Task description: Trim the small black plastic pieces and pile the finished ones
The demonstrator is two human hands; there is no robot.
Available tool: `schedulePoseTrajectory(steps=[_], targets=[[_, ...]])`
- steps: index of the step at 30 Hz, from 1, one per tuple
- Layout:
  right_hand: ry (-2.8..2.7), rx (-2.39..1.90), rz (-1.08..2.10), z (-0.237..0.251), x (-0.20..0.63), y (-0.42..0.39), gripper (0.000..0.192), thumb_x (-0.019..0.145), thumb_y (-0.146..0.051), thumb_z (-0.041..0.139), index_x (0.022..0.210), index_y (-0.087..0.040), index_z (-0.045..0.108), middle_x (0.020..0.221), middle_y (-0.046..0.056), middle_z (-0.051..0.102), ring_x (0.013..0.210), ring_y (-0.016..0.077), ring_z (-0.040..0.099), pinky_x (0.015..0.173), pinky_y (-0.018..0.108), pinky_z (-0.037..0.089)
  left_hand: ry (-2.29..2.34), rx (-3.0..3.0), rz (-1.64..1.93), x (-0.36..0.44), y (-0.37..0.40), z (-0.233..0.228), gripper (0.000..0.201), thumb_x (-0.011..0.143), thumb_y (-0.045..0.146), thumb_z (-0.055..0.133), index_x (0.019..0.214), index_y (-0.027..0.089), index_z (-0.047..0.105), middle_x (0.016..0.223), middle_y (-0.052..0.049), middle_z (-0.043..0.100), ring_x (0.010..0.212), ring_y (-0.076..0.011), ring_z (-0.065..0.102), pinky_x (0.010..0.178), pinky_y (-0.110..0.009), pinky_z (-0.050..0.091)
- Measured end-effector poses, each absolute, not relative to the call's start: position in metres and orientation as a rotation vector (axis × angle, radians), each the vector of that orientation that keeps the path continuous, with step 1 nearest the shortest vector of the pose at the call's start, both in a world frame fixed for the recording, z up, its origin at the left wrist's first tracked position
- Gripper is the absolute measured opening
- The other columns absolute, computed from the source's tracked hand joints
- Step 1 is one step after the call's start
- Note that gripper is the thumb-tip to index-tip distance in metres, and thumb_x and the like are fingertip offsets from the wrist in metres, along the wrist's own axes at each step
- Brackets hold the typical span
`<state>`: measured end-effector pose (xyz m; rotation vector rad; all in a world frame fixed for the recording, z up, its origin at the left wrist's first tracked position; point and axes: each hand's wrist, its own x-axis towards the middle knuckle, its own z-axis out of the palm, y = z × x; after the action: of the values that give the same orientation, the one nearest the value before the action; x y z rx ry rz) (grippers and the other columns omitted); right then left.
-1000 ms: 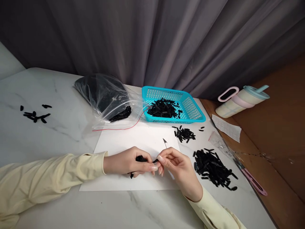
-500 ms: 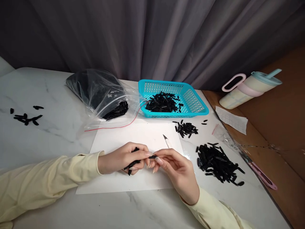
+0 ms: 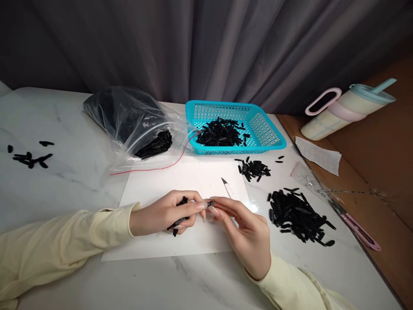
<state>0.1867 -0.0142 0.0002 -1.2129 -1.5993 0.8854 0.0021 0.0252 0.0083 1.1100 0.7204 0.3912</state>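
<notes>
My left hand (image 3: 163, 213) rests on a white sheet of paper (image 3: 180, 178) and is closed around a small bunch of thin black plastic pieces (image 3: 177, 224). One black piece (image 3: 210, 203) sticks out between its fingertips and those of my right hand (image 3: 247, 232), which touch it from the right. A slim craft knife (image 3: 226, 186) is held in my right hand, its blade pointing away from me above the fingers. Both wrists wear pale yellow sleeves.
A turquoise basket (image 3: 274, 135) holds black pieces; a clear plastic bag (image 3: 129, 116) of more lies left of it, with a red string (image 3: 145, 169). Black piles lie at right (image 3: 298, 215), (image 3: 254, 168) and far left (image 3: 29, 157). A tumbler (image 3: 348, 110), a paper slip (image 3: 318, 155) and a pink tool (image 3: 363, 234) sit at right.
The view has shifted a little, so everything sits lower and more to the right. My right fingers have straightened out along the black piece, and my left hand has tightened on its bunch.
</notes>
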Motion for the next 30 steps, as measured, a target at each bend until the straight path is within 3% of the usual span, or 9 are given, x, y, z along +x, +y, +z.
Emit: schedulePoseTrajectory(steps=[5, 8, 15, 18, 22, 27, 30], targets=[[-1.745, -1.095, 0.971, 0.006, 0.188, -0.014, 0.034, 0.083, -0.013, 0.056, 0.116, -0.021, 0.058, 0.109, 0.005, 0.067, 0.09, 0.0192, 0.068, 0.077, 0.028, 0.058, 0.734, 1.239, 0.42, 0.004, 0.022, 0.01, 0.025, 0.09, 0.038, 0.042, 0.081, 0.017, 0.049, 0.046, 0.009, 0.037, 0.043, -0.0063, 0.031, 0.045, -0.02, 0.03], [-1.812, -1.072, 1.043, 0.007, 0.188, -0.012, 0.042, 0.083, -0.015, 0.056, 0.125, -0.022, 0.053, 0.115, 0.006, 0.064, 0.09, 0.0194, 0.067, 0.079, 0.03, 0.058, 0.734, 1.281, 0.404, 0.004, 0.02, 0.009, 0.026, 0.091, 0.039, 0.04, 0.079, 0.017, 0.048, 0.047, 0.009, 0.037, 0.043, -0.006, 0.03, 0.045, -0.021, 0.029], [-1.792, -1.017, 1.108, 0.004, 0.192, -0.009, 0.038, 0.089, -0.013, 0.047, 0.123, -0.027, 0.055, 0.118, 0.002, 0.063, 0.1, 0.0185, 0.064, 0.084, 0.031, 0.056, 0.71, 1.306, 0.388, 0.003, 0.019, 0.009, 0.03, 0.091, 0.039, 0.039, 0.093, 0.014, 0.056, 0.048, 0.008, 0.038, 0.043, -0.0063, 0.031, 0.045, -0.021, 0.03], [-1.739, -1.007, 1.201, 0.004, 0.194, -0.006, 0.037, 0.089, -0.013, 0.05, 0.121, -0.028, 0.057, 0.116, 0.0, 0.064, 0.096, 0.0165, 0.065, 0.084, 0.029, 0.056, 0.712, 1.265, 0.393, 0.003, 0.02, 0.011, 0.028, 0.091, 0.038, 0.041, 0.088, 0.014, 0.056, 0.047, 0.008, 0.038, 0.043, -0.0063, 0.031, 0.044, -0.021, 0.031], [-1.701, -0.95, 1.299, 0.003, 0.194, -0.004, 0.037, 0.088, -0.011, 0.052, 0.119, -0.03, 0.058, 0.122, -0.003, 0.059, 0.111, 0.017, 0.058, 0.093, 0.032, 0.051, 0.721, 1.215, 0.424, 0.003, 0.021, 0.011, 0.026, 0.09, 0.036, 0.042, 0.084, 0.014, 0.054, 0.045, 0.008, 0.038, 0.043, -0.0067, 0.032, 0.045, -0.022, 0.033], [-1.642, -0.978, 1.367, 0.002, 0.194, -0.004, 0.036, 0.087, -0.014, 0.053, 0.116, -0.034, 0.059, 0.12, -0.004, 0.061, 0.081, 0.0138, 0.068, 0.068, 0.026, 0.059, 0.737, 1.222, 0.461, 0.002, 0.021, 0.011, 0.025, 0.091, 0.032, 0.042, 0.087, 0.012, 0.056, 0.044, 0.008, 0.036, 0.042, -0.0061, 0.03, 0.044, -0.021, 0.03], [-1.594, -1.033, 1.313, 0.003, 0.192, -0.005, 0.032, 0.085, -0.015, 0.056, 0.112, -0.032, 0.063, 0.109, -0.002, 0.068, 0.062, 0.011, 0.065, 0.058, 0.025, 0.058, 0.75, 1.234, 0.484, 0.001, 0.022, 0.012, 0.025, 0.091, 0.031, 0.041, 0.086, 0.012, 0.057, 0.044, 0.009, 0.035, 0.042, -0.0059, 0.03, 0.044, -0.021, 0.03]])
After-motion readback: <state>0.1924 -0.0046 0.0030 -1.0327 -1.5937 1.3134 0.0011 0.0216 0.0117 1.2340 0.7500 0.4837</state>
